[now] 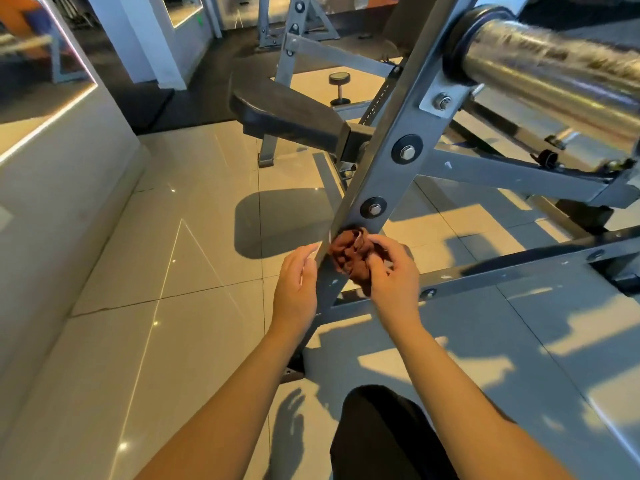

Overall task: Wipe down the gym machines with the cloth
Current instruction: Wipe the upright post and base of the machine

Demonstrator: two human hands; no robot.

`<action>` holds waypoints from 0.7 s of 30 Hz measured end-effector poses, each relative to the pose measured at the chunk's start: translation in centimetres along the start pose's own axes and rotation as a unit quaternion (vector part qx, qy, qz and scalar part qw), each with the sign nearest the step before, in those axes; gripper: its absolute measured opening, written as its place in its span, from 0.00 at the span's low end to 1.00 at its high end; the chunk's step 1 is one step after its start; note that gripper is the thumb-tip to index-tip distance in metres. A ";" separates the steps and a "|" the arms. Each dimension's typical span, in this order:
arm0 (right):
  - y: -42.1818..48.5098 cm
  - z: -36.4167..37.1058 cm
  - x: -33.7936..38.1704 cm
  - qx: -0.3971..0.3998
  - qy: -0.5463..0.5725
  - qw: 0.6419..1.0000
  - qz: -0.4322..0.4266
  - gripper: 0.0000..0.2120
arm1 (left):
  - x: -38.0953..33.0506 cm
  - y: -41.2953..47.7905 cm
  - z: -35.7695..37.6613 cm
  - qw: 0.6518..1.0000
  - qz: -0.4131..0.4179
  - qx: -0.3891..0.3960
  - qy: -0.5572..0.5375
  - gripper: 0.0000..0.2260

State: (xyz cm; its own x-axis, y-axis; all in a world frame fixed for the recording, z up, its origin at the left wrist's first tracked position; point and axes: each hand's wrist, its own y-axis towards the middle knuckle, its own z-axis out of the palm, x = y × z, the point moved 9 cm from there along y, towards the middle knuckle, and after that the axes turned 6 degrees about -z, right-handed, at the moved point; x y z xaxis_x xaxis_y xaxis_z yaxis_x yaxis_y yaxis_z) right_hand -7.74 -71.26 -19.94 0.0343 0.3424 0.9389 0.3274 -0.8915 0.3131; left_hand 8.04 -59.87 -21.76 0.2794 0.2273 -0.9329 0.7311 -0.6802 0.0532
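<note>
**Cloth bunched on the machine's slanted upright**

Nearest the cam: a dark-clad knee [381,431] at bottom centre, w/ both bare forearms reaching fwd above it over the tiled floor [173,271].

Right hand [391,275]: fingers curled, thumb and fingertips pinching a rust-brown cloth [346,251] and holding it vs. the face of the grey steel upright [391,168], just below the lowest bolt [374,207].

Left hand [296,282]: mostly open, fingers nearly straight, tips touching the upright's left edge beside the cloth; holds nothing.

Cloth is wadded into a lump, so no clear long axis or direction. The upright's long axis leans: foot on the floor low in the frame near the knee, rising up and to the right toward a chrome sleeve [554,74]. A grey rail [519,268] branches off to the right behind the right hand.

Beyond: a dark padded seat [287,112], and a dumbbell [339,88] standing on end on the floor.
</note>
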 end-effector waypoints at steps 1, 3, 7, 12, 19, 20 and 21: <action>0.0 -0.7 -0.5 -0.030 -0.013 0.999 0.001 0.13 | 1.7 -0.1 -0.2 1.000 -0.023 -0.017 0.013 0.15; 0.2 -0.1 -0.9 -0.022 -0.051 0.998 -0.024 0.13 | 5.3 -0.5 0.8 0.997 -0.069 0.005 0.041 0.18; 0.0 3.7 -2.3 0.034 -0.091 0.992 -0.077 0.13 | 7.7 -0.9 2.7 0.996 -0.055 0.039 0.065 0.19; -2.0 6.2 -7.0 0.049 -0.100 0.994 -0.021 0.12 | 8.7 -0.1 2.9 0.997 -0.027 0.031 0.062 0.20; -3.3 5.7 -9.1 0.014 -0.035 0.994 0.098 0.10 | 8.6 0.2 2.2 0.996 -0.029 0.045 0.073 0.19; -2.9 5.1 -8.6 0.000 -0.040 0.996 0.079 0.09 | 8.7 0.2 2.2 0.995 -0.022 0.047 0.086 0.20; -2.6 4.7 -8.3 -0.015 -0.046 0.997 0.065 0.10 | 8.8 0.3 2.2 0.994 -0.014 0.046 0.097 0.20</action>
State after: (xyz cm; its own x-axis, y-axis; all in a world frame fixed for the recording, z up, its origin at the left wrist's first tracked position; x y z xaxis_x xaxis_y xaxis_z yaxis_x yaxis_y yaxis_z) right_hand -4.41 -70.38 -29.27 0.1615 0.2474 0.9554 0.2859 -0.9383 0.1947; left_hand 9.37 -59.64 -30.77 0.3802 0.3709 -0.8473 0.6826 -0.7307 -0.0136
